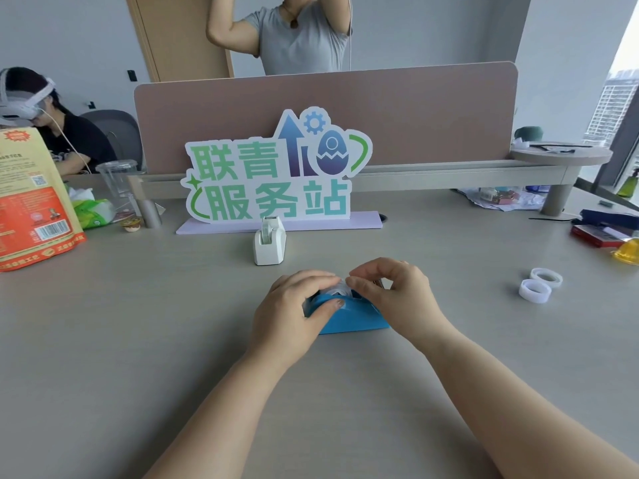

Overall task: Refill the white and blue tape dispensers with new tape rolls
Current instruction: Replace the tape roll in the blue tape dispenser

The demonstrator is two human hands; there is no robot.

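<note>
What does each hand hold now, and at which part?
The left hand grips the blue dispenser at its left end. The right hand pinches the tape roll at its top.

Blue dispenser (349, 318) holds roll (337, 291) before upright white dispenser (269, 243); loose rolls (534, 298) lie right.

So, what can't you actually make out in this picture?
Head view:
The tape roll in the blue dispenser: mostly covered by left hand and right hand; seated or not, unclear.
Blue dispenser's cutter: behind the right hand.
The two rings at right: too small to tell full rolls from empty cores.
</note>
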